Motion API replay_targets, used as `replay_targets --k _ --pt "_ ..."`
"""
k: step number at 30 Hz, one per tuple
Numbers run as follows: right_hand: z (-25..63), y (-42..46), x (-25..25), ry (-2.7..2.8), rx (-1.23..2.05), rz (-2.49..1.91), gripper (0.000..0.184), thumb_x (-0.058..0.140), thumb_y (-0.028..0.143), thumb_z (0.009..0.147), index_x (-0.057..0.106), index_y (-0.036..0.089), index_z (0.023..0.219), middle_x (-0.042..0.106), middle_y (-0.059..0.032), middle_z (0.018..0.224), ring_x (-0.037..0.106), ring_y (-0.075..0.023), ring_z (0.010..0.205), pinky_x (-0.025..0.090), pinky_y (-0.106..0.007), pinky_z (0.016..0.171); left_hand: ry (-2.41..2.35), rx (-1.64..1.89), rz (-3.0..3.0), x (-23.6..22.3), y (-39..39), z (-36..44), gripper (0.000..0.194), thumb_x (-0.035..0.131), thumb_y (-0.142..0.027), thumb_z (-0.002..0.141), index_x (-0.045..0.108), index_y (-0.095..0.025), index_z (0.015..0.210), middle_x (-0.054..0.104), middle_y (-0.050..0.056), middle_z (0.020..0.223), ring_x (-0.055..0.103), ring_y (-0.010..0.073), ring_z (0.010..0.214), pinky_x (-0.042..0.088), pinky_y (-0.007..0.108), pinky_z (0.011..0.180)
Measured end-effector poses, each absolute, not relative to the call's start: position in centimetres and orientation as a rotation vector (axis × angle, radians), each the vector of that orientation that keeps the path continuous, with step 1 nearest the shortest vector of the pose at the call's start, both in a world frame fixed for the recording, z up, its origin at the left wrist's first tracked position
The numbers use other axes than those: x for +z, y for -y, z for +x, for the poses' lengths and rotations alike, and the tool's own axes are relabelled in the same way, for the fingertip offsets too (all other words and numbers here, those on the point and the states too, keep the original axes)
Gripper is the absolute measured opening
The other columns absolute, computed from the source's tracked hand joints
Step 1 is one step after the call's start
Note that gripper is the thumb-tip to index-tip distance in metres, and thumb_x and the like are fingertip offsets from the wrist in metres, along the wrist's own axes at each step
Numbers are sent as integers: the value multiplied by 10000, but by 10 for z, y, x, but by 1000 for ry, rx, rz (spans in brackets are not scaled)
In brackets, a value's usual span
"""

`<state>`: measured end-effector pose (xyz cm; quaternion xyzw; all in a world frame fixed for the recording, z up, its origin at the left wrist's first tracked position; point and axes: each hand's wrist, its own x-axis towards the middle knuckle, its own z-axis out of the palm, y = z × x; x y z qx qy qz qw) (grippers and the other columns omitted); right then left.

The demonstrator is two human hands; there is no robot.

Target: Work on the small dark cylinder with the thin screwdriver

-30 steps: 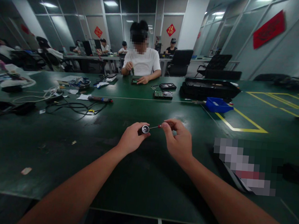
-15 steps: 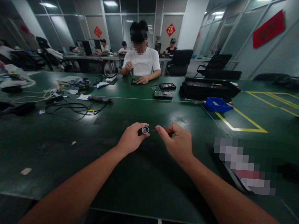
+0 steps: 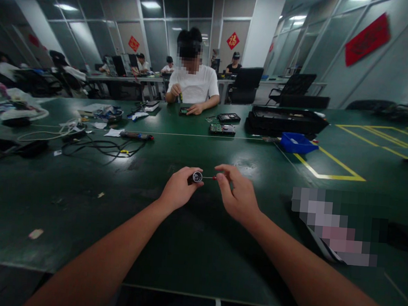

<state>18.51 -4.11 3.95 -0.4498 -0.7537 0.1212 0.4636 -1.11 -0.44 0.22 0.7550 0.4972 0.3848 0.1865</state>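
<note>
Left hand (image 3: 179, 187): fingers wrapped round a dark cylinder (image 3: 197, 177), its silver-ringed end facing the camera. Right hand (image 3: 239, 193): thumb at the red handle of a thin screwdriver (image 3: 209, 177), index finger raised clear; most of the handle is hidden, so can't tell if the other fingers grip it. Shaft runs level, leftwards, meeting the right edge of the ringed end (what the tip sits in doesn't show). Both items are between the hands, over the near middle of the green worktop (image 3: 196, 251).

Far side, centre: co-worker in a white shirt (image 3: 204, 82), one hand on a thin tool, the other on a small board. Just right of that: a dark rectangular unit (image 3: 229, 117), and nearer, a unit with a green circuit board (image 3: 222, 129). Further right: long black case (image 3: 284, 126), blue tray (image 3: 298, 148) just in front, yellow tape outline (image 3: 343, 177) beside it. Near right: pixelated object (image 3: 328, 229), lying slantwise. Left: black cables (image 3: 100, 153), dark pen-shaped tool (image 3: 136, 136) with a red end, white paper (image 3: 113, 132) by it. Near left: brownish scrap (image 3: 35, 233), small pale bit (image 3: 101, 195) further off.
</note>
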Motion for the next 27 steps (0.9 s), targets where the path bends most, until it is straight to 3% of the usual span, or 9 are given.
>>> replay_targets --k 4,12,18,27 --pt "182 38 34 1585 568 -1044 214 556 373 957 618 208 1078 718 -67 922 685 -210 843 515 -346 735 -1379 1077 2135 3 5 -10 361 735 -209 826 680 -242 1181 695 31 1123 652 199 1017 506 341 898" --pt "188 10 23 1046 1091 -940 264 582 458 903 611 203 842 610 -5 716 597 -150 628 532 -338 672 -1266 1023 2203 7 7 -10 371 720 -207 836 675 -254 1201 682 26 1156 638 193 1052 491 347 940" --pt "188 13 26 1158 830 -1004 226 558 435 929 599 214 899 640 -21 791 619 -162 694 519 -326 670 -1329 982 2180 9 9 -9 368 723 -240 837 674 -248 1201 691 20 1060 646 187 948 496 329 847" --pt "184 29 32 1511 592 -1052 216 501 402 983 597 211 1008 697 -40 858 674 -176 761 517 -331 718 -1348 1011 2167 6 8 -9 372 721 -257 841 663 -251 1208 694 21 1073 645 189 945 494 329 845"
